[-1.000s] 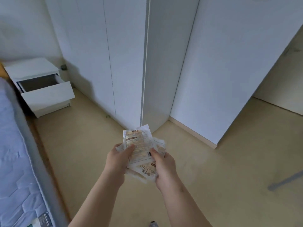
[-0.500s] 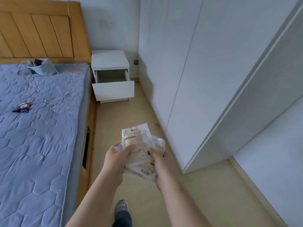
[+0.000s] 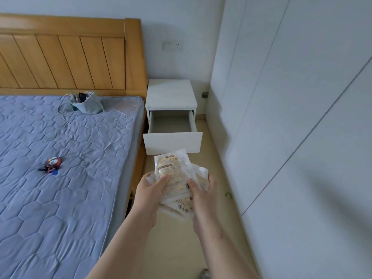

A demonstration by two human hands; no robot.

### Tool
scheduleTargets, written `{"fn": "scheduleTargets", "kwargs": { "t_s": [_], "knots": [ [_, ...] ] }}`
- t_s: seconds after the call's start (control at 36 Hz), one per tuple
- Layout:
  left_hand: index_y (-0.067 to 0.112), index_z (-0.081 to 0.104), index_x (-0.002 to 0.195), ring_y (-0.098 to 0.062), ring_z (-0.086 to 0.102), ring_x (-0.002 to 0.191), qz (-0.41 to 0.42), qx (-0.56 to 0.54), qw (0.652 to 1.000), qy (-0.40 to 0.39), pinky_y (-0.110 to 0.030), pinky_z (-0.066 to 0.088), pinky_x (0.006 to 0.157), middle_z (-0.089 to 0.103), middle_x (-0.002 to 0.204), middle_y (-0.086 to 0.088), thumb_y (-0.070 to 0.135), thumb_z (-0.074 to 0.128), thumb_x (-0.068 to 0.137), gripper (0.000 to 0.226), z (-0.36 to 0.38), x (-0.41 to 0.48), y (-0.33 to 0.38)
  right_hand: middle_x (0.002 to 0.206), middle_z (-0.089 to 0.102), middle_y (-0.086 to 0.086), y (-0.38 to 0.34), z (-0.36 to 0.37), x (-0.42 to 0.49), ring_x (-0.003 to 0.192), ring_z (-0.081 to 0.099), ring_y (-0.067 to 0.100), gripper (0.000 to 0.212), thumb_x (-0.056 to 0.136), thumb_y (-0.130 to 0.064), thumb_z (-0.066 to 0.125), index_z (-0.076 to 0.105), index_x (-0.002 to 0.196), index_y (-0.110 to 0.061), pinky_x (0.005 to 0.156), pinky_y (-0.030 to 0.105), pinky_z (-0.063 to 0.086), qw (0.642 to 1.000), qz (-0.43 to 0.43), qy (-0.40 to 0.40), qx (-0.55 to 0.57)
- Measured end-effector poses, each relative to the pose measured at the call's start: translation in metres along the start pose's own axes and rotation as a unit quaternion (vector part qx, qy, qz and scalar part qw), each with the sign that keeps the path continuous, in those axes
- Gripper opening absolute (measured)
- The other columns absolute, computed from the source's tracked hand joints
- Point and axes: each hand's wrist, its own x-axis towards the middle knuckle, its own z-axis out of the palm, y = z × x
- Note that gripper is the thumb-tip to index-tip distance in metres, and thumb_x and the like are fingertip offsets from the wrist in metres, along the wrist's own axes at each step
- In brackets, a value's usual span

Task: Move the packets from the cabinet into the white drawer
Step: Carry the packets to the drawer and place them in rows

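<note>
Just below the centre of the frame, both hands hold a small sheaf of packets (image 3: 174,175) out in front of the person. The left hand (image 3: 149,191) grips the stack from its left edge, thumb curled over the printed face of the top packet; the right hand (image 3: 203,195) grips it from the right, thumb likewise pressed on top and fingers wrapped underneath. The packets are pale, with tan contents and printed text, fanned unevenly so that several corners stick out at different angles. Their upper edge overlaps the front panel of the white drawer (image 3: 172,142) in the picture, though they are held in the air above the beige floor (image 3: 218,158), not touching it. The drawer stands pulled out of a white nightstand (image 3: 170,93) at centre top, its grey inside showing. Left of the nightstand, touching it, is a bed with a blue quilted mattress (image 3: 66,178) and a wooden headboard (image 3: 60,61); a grey pouch (image 3: 87,103) lies near the headboard and a small red toy (image 3: 52,163) lies at mid-left. White cabinet doors (image 3: 298,121) fill the right side, and a wall socket (image 3: 172,45) sits above the nightstand.
</note>
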Motion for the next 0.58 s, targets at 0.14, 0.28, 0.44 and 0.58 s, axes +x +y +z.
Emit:
{"fn": "scheduleTargets", "kwargs": {
  "t_s": [0.14, 0.28, 0.44, 0.58],
  "knots": [
    [0.017, 0.054, 0.107, -0.025, 0.069, 0.080, 0.012, -0.013, 1.000, 0.015, -0.033, 0.056, 0.055, 0.069, 0.095, -0.009, 0.014, 0.062, 0.090, 0.019, 0.037, 0.086, 0.021, 0.099, 0.067, -0.002, -0.018, 0.024, 0.098, 0.088, 0.067, 0.015, 0.023, 0.091, -0.012, 0.057, 0.055, 0.109, -0.026, 0.077, 0.034, 0.056, 0.999, -0.003, -0.040, 0.003],
    [0.016, 0.055, 0.108, -0.024, 0.070, 0.079, 0.007, -0.013, 1.000, 0.027, -0.037, 0.056, 0.064, 0.070, 0.092, -0.008, 0.013, 0.063, 0.089, 0.022, 0.083, 0.167, 0.047, 0.100, 0.067, 0.004, -0.048, 0.042, 0.198, 0.089, 0.066, 0.019, 0.015, 0.092, -0.014, 0.054, 0.056, 0.096, -0.028, 0.082, 0.040, 0.056, 0.997, 0.011, -0.062, -0.048],
    [0.019, 0.053, 0.110, -0.027, 0.070, 0.081, -0.005, -0.005, 0.999, 0.041, -0.045, 0.056, 0.075, 0.071, 0.092, -0.009, 0.013, 0.064, 0.087, 0.026, 0.109, 0.252, 0.075, 0.091, 0.064, 0.002, -0.070, 0.078, 0.294, 0.080, 0.064, 0.017, 0.012, 0.095, -0.016, 0.047, 0.057, 0.100, -0.017, 0.067, 0.032, 0.054, 0.991, 0.026, -0.074, -0.107],
    [0.022, 0.056, 0.104, -0.028, 0.071, 0.085, -0.017, 0.012, 0.999, 0.027, -0.051, 0.055, 0.082, 0.073, 0.093, -0.008, 0.006, 0.065, 0.084, 0.027, 0.105, 0.318, 0.092, 0.086, 0.063, 0.002, -0.071, 0.117, 0.353, 0.076, 0.061, 0.018, 0.015, 0.096, -0.017, 0.044, 0.058, 0.089, -0.020, 0.065, 0.030, 0.050, 0.985, 0.059, -0.094, -0.132]
  ]
}}
